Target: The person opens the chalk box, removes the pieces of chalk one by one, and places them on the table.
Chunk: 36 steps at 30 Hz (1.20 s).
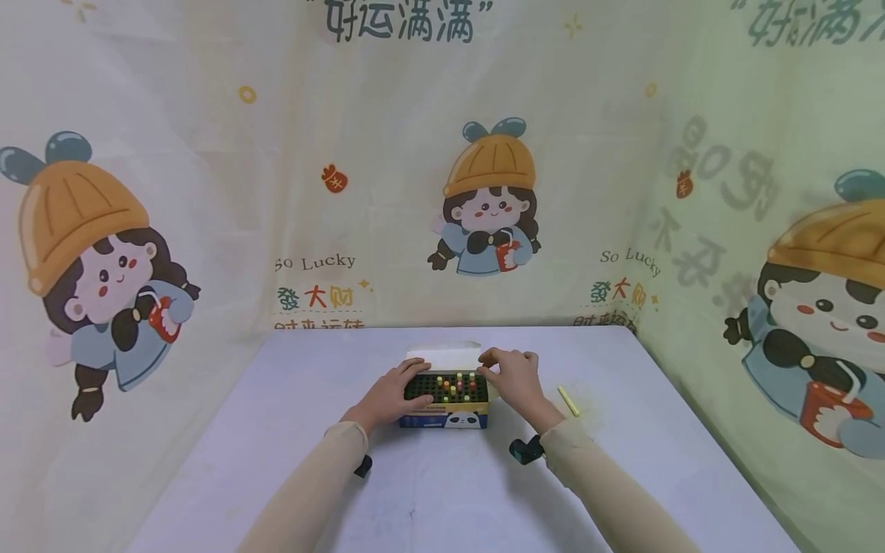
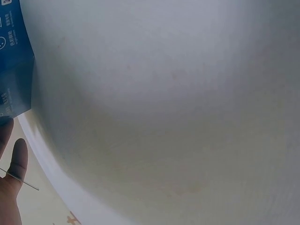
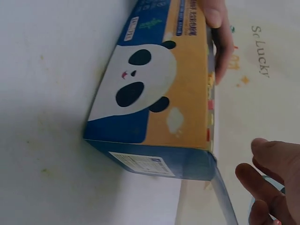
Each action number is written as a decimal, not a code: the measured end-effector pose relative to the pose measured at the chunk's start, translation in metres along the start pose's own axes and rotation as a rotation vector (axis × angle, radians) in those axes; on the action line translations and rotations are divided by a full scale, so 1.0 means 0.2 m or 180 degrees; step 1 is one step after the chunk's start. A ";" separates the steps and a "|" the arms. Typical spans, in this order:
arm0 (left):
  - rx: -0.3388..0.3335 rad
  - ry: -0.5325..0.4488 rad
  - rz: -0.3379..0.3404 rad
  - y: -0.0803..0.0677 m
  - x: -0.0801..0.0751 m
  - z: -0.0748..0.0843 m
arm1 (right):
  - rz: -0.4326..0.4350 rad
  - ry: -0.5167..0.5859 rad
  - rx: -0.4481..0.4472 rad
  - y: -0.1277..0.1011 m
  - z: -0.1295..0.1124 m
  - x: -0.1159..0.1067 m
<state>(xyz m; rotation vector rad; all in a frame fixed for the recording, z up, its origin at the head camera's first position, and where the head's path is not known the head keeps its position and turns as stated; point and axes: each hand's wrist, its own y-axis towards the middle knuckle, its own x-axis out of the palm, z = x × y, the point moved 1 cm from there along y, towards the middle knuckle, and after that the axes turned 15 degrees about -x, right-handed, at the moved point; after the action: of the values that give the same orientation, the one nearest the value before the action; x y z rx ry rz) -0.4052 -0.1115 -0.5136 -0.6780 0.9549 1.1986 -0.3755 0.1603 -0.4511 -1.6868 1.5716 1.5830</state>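
Note:
A blue and orange chalk box (image 1: 444, 420) with a panda face stands on the table, its white lid raised at the back. Inside the box a black holed grid (image 1: 422, 382) bears several coloured chalk sticks (image 1: 452, 390), mostly toward the right. My left hand (image 1: 392, 393) grips the box's left end, thumb along the front top edge and fingers at the back. Near the back right corner hovers my right hand (image 1: 515, 380), its thumb and fingertips a little apart in the right wrist view, with nothing seen between them. A yellow-green chalk stick (image 1: 569, 401) lies right of the box.
The white table (image 1: 429, 499) reaches back to a curtain (image 1: 387, 192) printed with cartoon figures. At the box's right end a side flap (image 3: 224, 194) stands folded outward. A dark wrist camera (image 1: 527, 450) sits below the right wrist.

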 end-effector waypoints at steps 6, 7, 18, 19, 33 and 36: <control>-0.0009 0.0067 0.0012 0.00 0.01 0.00 | -0.0293 -0.0157 -0.0179 -0.03 -0.01 0.05; -0.0008 0.0056 0.0013 0.00 0.01 0.01 | -0.0331 -0.0208 -0.0200 -0.04 -0.01 0.05; -0.0053 0.0021 0.0004 -0.01 0.01 0.02 | -0.0523 -0.0631 -0.0384 -0.04 -0.06 0.07; -0.0067 0.0031 0.0005 -0.01 0.01 0.02 | -0.0539 -0.0652 -0.0403 -0.04 -0.08 0.07; -0.0075 -0.0013 -0.0005 -0.01 0.01 0.01 | -0.0387 -0.0383 -0.0320 -0.03 -0.09 0.10; -0.0071 -0.0017 -0.0004 -0.01 0.01 0.01 | -0.0348 -0.0329 -0.0350 -0.03 -0.09 0.09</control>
<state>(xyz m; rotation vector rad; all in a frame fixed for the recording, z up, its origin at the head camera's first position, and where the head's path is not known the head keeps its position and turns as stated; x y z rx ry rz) -0.4023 -0.1101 -0.5142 -0.6924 0.9378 1.2110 -0.3669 0.1383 -0.4632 -1.6867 1.3418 1.6988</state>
